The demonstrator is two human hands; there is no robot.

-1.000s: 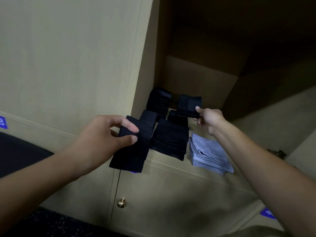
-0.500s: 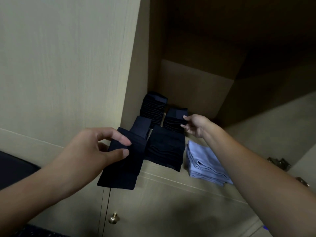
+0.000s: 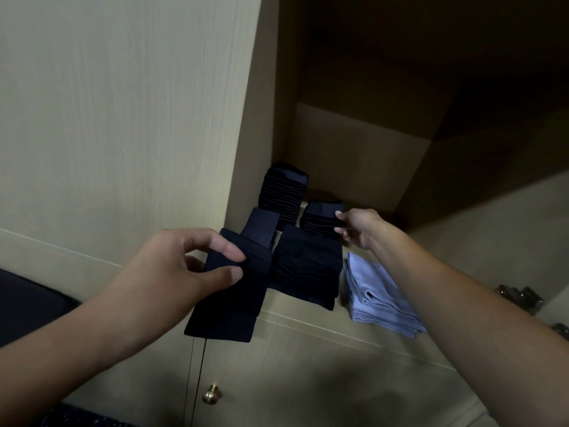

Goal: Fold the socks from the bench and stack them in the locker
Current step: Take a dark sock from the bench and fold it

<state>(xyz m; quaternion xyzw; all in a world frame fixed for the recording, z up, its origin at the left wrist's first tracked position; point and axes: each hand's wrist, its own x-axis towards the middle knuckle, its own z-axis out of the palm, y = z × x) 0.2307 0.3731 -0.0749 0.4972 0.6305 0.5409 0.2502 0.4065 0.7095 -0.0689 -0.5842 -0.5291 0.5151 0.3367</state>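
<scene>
- Locker [image 3: 363, 124]: open compartment with a pale wood shelf; the deep interior lies in shadow, and the stacks stand toward the shelf's left side, probably to leave room on the right.
- Lower cabinet door with a brass knob [image 3: 211, 393], below the shelf edge and apart from the work.
- Left hand [image 3: 172, 272]: holds a folded dark sock [image 3: 237, 291] just in front of the shelf edge, thumb and forefinger pinching its upper part while the rest hangs free; judged to be waiting its turn for stacking.
- Near dark stack [image 3: 308, 269]: folded socks at the front of the shelf, just right of the held sock.
- Light blue folded cloth [image 3: 378, 297]: lies on the shelf right of the near dark stack, close beside it.
- Right hand [image 3: 358, 228]: reaches in to the middle stack [image 3: 321, 217], fingertips pinching its right edge, seemingly to square or settle the top piece.
- Far dark stack [image 3: 284, 188]: tallest pile, against the left wall at the back.
</scene>
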